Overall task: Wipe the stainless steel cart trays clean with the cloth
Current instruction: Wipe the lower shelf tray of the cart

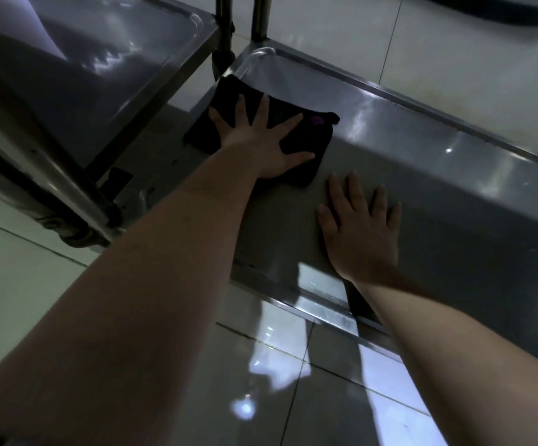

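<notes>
I look down on a pale tiled floor (pixel 454 69) that fills the near and far edges of the view and throws back bright patches of light. Across it, running from the far left to the near right, lies the lower tray (pixel 461 194) of a steel cart, a shallow grey pan with a raised, rounded rim. A second tray (pixel 106 59) sits higher at the far left, its corner overhanging the left end of the lower one, and two upright posts (pixel 259 17) rise at the far edge between them. My left hand (pixel 261 146) reaches in from the near left, palm down, with its fingers straight and splayed wide, pressing flat on the cloth (pixel 317 140). My right hand (pixel 361 239) lies just to the near right of it, palm down on the bare tray bottom, fingers straight and slightly apart, holding nothing and not touching the cloth. The cloth is black and folded to a rough rectangle, lying flat in the far left corner of the lower tray with its far edge close to the rim. A small purple patch (pixel 318 120) shows near its right corner.
</notes>
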